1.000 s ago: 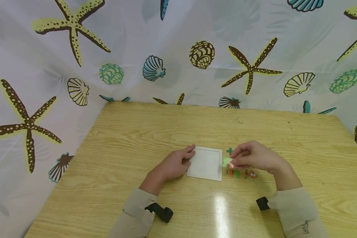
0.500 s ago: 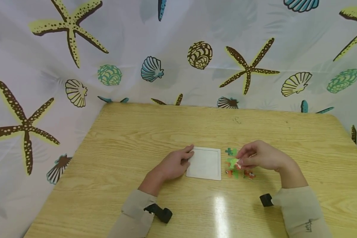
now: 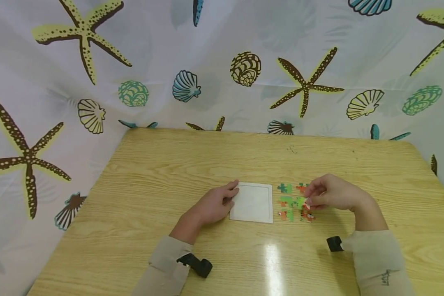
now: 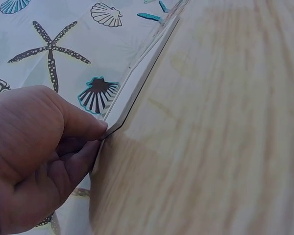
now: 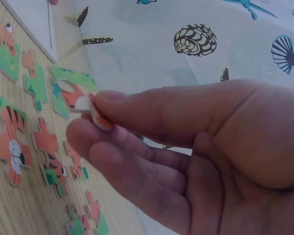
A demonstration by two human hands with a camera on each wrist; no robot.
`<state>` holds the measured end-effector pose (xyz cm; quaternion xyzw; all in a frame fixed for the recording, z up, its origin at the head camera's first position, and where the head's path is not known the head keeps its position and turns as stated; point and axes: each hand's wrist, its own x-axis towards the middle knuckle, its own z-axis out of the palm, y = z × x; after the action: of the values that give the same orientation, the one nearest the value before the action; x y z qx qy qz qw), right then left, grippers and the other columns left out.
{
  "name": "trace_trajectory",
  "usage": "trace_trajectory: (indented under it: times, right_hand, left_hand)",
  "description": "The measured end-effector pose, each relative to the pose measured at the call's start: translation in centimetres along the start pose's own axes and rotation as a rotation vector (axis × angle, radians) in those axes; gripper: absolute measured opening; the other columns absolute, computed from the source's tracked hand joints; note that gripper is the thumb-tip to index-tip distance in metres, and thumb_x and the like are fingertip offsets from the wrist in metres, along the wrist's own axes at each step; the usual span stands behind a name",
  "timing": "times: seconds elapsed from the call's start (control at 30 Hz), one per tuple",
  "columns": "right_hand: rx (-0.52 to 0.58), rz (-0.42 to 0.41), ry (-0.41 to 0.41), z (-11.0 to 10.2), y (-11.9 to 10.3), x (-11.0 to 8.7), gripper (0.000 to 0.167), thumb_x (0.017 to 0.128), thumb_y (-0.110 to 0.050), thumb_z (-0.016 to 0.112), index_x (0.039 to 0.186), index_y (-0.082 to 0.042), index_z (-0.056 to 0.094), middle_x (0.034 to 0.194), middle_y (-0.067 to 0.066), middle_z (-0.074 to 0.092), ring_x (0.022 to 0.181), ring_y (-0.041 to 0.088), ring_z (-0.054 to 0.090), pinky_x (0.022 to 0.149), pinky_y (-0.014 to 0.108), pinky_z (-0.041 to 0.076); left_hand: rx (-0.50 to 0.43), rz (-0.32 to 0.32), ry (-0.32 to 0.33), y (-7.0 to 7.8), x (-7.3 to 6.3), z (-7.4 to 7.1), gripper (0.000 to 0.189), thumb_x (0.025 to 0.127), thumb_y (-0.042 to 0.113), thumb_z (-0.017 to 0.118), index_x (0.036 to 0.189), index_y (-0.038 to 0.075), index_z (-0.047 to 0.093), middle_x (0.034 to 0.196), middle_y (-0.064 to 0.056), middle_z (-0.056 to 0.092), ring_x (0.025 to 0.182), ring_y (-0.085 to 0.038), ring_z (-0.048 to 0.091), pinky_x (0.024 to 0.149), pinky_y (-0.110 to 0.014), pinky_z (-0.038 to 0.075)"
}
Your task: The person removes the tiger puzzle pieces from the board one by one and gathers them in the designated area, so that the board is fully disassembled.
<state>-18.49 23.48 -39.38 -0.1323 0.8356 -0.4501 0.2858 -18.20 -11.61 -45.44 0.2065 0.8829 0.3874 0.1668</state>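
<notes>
My left hand (image 3: 215,204) is at the left side of a flat white puzzle tray (image 3: 250,202). In the left wrist view, its thumb and fingers hold the tray's edge (image 4: 132,85). To the right of the tray, my right hand (image 3: 334,195) pinches a jigsaw piece (image 5: 83,102) with green, orange and white on it between thumb and fingers. Several other jigsaw pieces (image 3: 285,214) lie in rows on the table beneath and beside this hand. One shows an orange-striped animal's face (image 5: 12,144). The right hand partly covers some of the pieces.
The wooden table (image 3: 170,172) meets a white curtain (image 3: 214,53) printed with starfish and shells at its back and left. Black wrist mounts (image 3: 197,264) are strapped over both sleeves.
My right hand has moved right with the pinched piece, away from the tray, and more of the loose pieces show. The left hand stays at the tray's edge. The head view has shifted slightly.
</notes>
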Motion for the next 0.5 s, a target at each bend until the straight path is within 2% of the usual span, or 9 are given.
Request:
trace_trajectory:
  times: [0.27, 0.5]
  right_hand:
    - [-0.08, 0.019, 0.004, -0.7, 0.4, -0.5, 0.018, 0.095, -0.006, 0.066, 0.106, 0.008, 0.066, 0.098, 0.013, 0.071, 0.086, 0.018, 0.069, 0.078, 0.034, 0.061]
    - [-0.088, 0.044, 0.007, -1.5, 1.1, -1.1, 0.018, 0.093, -0.008, 0.069, 0.104, 0.007, 0.067, 0.091, 0.008, 0.072, 0.083, 0.017, 0.07, 0.077, 0.033, 0.061]
  left_hand:
    - [0.001, -0.002, 0.009, 0.2, 0.0, 0.0, 0.049, 0.103, 0.006, 0.053, 0.15, 0.001, 0.04, 0.165, -0.004, 0.026, 0.152, -0.024, 0.026, 0.118, -0.042, 0.036]
    - [-0.002, 0.0, 0.008, 0.3, -0.1, 0.0, 0.049, 0.103, 0.007, 0.053, 0.15, 0.002, 0.04, 0.165, -0.004, 0.026, 0.152, -0.023, 0.025, 0.119, -0.042, 0.035]
